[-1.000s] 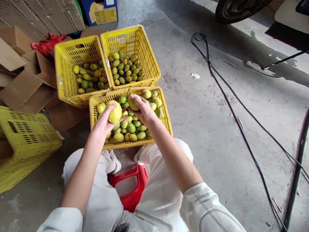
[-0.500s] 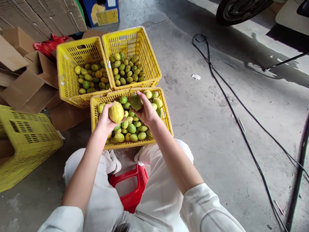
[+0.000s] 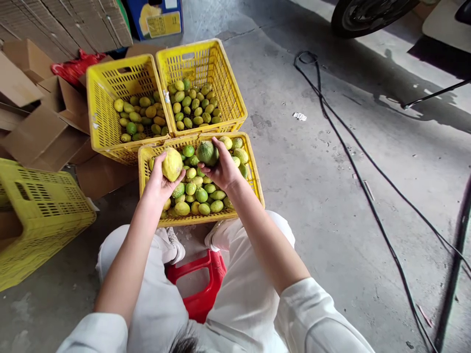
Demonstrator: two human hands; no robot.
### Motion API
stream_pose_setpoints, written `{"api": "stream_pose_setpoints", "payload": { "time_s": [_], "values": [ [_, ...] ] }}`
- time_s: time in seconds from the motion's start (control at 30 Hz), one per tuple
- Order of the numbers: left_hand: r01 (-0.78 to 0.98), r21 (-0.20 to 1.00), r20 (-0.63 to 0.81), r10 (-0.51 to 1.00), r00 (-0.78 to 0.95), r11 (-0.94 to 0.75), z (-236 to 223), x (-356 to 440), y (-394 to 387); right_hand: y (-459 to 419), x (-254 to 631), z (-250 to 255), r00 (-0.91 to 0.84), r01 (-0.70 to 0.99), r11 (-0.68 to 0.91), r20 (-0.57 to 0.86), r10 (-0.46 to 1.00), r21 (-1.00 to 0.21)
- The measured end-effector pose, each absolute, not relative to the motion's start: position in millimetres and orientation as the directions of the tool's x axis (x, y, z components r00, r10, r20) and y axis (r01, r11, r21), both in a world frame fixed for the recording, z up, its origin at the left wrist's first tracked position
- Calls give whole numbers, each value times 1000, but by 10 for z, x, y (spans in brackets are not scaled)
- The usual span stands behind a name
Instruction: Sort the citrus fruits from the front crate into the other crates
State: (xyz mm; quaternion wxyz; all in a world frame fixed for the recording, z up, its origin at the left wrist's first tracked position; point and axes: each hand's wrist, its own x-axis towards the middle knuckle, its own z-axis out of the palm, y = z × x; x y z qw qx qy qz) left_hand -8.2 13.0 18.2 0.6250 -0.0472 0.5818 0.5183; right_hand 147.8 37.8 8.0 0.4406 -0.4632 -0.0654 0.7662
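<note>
In my left hand (image 3: pixel 160 179) I hold a yellow lemon (image 3: pixel 171 164), its knobbly skin facing up. My right hand (image 3: pixel 222 169) grips a dark green lemon (image 3: pixel 207 153), thumb over its top right side. Both hands are above the front yellow crate (image 3: pixel 206 219), which holds many green and yellow lemons (image 3: pixel 201 195). Behind it stand the back left crate (image 3: pixel 101 98) and the back right crate (image 3: pixel 230 81), each with smaller-looking yellow-green fruit lying in the bottom.
A red plastic stool (image 3: pixel 204 299) is between my legs. On the left are an upended yellow crate (image 3: pixel 55 211) and cardboard boxes (image 3: pixel 44 132), with a red bag (image 3: pixel 75 66) among them. Black cables (image 3: pixel 360 171) cross the floor at right, below a vehicle wheel (image 3: pixel 362 17).
My left hand has shifted slightly up and left with the yellow lemon, which has turned a little. In my right hand the green lemon has rotated, showing more of its face.
</note>
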Motion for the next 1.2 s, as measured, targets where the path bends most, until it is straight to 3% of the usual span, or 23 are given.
{"api": "stream_pose_setpoints", "payload": {
  "time_s": [0.1,0.33,0.57,0.9,1.07,1.2],
  "values": [
    [-705,524,-789,583,-191,478,189,-84,132,367,1479,97,-184,-603,-611,-656,732,-513],
    [-698,596,-720,649,-246,397,178,-108,107,390,1470,32,-84,-682,-512,-640,764,-522],
    [-671,667,-633,721,-282,324,111,-96,74,365,1462,-74,-148,-653,-501,-554,820,-568],
    [-769,509,-705,700,-115,387,277,-87,54,367,1499,-154,-132,-662,-538,-626,769,-522],
    [-785,460,-779,613,-132,415,219,-135,73,425,1505,-307,5,-754,-518,-792,610,-404],
    [-792,426,-848,497,-182,437,181,-170,86,446,1572,-409,28,-747,-539,-828,560,-390]
  ]
}}
